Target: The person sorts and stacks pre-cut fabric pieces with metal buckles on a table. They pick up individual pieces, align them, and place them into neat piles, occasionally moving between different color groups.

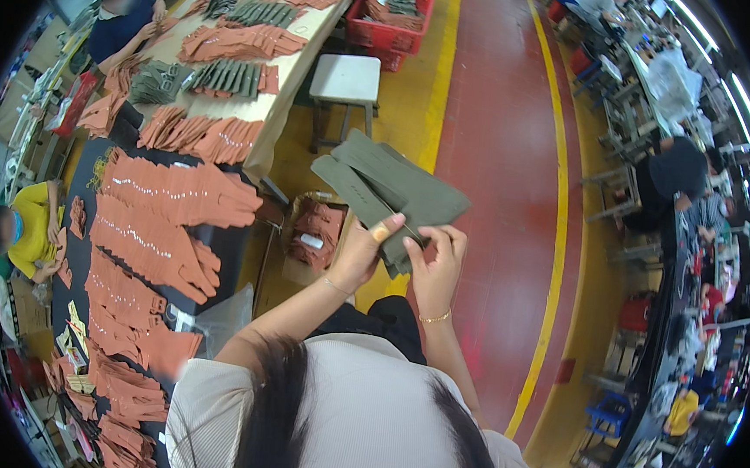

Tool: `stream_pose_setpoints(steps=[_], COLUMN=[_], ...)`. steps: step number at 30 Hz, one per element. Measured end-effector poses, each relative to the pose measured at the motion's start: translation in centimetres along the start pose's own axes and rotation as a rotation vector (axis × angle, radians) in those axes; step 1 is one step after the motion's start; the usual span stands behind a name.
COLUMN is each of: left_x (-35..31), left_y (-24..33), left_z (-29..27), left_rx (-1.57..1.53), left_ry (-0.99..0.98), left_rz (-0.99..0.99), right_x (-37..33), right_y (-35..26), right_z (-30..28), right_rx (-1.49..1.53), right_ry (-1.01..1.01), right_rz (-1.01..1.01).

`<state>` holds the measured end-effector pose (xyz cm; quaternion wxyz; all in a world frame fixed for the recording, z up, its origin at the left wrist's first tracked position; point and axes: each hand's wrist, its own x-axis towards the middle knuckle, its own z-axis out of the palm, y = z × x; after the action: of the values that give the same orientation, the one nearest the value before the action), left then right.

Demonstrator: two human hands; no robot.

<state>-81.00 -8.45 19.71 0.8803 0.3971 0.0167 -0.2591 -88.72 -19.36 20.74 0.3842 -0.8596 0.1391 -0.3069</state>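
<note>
In front of my body I hold a small stack of dark green flat pieces (426,190), leather-like, fanned so that their far ends spread apart. My left hand (363,249) grips the near left edge, with its thumb lying on top. The fingers of my right hand (439,258) pinch the near right corner. How many pieces lie in the stack, and their exact kind, I cannot make out.
To my left, a dark table (231,246) bears rows of orange-brown, glove-shaped pieces (144,240). A pale table (306,34) beyond holds orange-brown and green piles. A white-topped stool (345,80), red crate (390,18) and open box (316,234) stand beside them. Other people sit on both sides.
</note>
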Motion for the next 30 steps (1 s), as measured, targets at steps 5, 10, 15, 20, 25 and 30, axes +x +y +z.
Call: stream_pose_setpoints(steps=[5, 10, 15, 20, 25, 30], left_x=[11.3, 22.6, 30.4, 34.1, 41.0, 48.9], left_y=[-1.0, 0.5, 7.1, 11.6, 14.9, 22.2], left_z=[1.6, 3.6, 3.4, 0.5, -4.6, -11.4], left_rx=[0.141, 0.042, -0.321, -0.271, -0.301, -0.347], left_ry=[0.134, 0.25, 0.258, 0.247, 0.028, -0.051], left_rz=[0.069, 0.085, -0.163, -0.258, -0.325, -0.405], right_x=[10.1, 22.9, 36.8, 50.4, 59.8, 64.0], right_y=[6.3, 11.4, 12.3, 12.1, 14.6, 14.3], right_z=[3.8, 6.5, 7.3, 10.9, 24.7, 42.5], right_rx=[0.016, 0.214, 0.759, 0.207, 0.207, 0.248], right_ry=[-0.082, -0.271, -0.803, -0.896, -0.705, -0.556], right_rz=[0.034, -0.053, 0.348, -0.305, -0.288, -0.155])
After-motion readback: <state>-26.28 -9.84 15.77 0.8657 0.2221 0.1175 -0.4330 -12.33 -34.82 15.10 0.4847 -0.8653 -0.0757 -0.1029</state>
